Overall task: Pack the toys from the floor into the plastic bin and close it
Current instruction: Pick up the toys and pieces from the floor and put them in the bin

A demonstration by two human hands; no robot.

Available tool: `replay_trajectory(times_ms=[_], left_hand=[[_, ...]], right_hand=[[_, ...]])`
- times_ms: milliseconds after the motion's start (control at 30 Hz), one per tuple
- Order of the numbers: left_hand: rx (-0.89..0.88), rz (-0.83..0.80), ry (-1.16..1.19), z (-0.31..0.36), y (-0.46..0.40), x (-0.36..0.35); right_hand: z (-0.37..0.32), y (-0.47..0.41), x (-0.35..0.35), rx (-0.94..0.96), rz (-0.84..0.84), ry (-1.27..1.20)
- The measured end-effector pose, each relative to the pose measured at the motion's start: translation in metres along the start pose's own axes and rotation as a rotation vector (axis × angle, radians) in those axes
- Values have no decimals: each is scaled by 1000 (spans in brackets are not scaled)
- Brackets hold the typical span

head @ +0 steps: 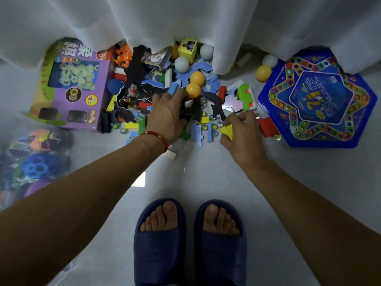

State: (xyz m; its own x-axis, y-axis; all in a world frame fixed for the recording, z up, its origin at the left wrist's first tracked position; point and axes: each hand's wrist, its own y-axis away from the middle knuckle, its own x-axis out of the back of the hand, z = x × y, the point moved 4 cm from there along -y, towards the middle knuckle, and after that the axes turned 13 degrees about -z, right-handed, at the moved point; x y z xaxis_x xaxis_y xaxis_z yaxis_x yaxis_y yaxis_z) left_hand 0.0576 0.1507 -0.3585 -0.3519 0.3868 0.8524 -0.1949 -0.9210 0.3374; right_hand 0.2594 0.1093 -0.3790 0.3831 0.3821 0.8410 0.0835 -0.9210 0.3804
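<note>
Slippered feet [189, 240] stand nearest, dark blue slides on the pale floor [185, 178], both bare arms reaching forward and down.

Far left: plastic bin [31, 162], translucent, its near wall showing a blue holed ball and other toys already inside. No lid in view. Some packing done, then.

Left of the heap: purple boxed game [76, 87], lying flat on the floor, not yet packed.

Centre: toy pile [165, 89], half under the white curtain [185, 21]. Foam puzzle pieces, coloured blocks, glass marbles, orange and white balls, a yellow cube. Most of the job still sits here.

Left hand [167, 116], red string at the wrist, is spread over the pile, fingers curling down into the pieces beside an orange ball [193, 90]. Whether it has anything gripped, I cannot tell.

Right hand [241, 129] pinches a yellow triangular piece [226, 131], fingers bent over it at the pile's edge.

Far right: blue hexagonal board game [317, 102] flat on the floor, a red block touching its left edge.

Judgement: early to middle stage. Loose pieces, both boxed games and the closing all remain.
</note>
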Motion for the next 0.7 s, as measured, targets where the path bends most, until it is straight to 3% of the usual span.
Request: replay_trajectory(times_ms=[233, 333, 467, 600, 700], left_hand=[[16, 83, 307, -8, 7, 6], [12, 135, 336, -8, 14, 12], [37, 221, 549, 4, 35, 24], [116, 35, 1264, 34, 76, 15], [201, -100, 1376, 58, 117, -2]], right_hand=[[15, 5, 9, -21, 88, -501], [14, 15, 17, -74, 45, -1004], [7, 29, 18, -90, -186, -1592], [14, 50, 37, -27, -311, -1798], [40, 97, 57, 47, -291, -1829]])
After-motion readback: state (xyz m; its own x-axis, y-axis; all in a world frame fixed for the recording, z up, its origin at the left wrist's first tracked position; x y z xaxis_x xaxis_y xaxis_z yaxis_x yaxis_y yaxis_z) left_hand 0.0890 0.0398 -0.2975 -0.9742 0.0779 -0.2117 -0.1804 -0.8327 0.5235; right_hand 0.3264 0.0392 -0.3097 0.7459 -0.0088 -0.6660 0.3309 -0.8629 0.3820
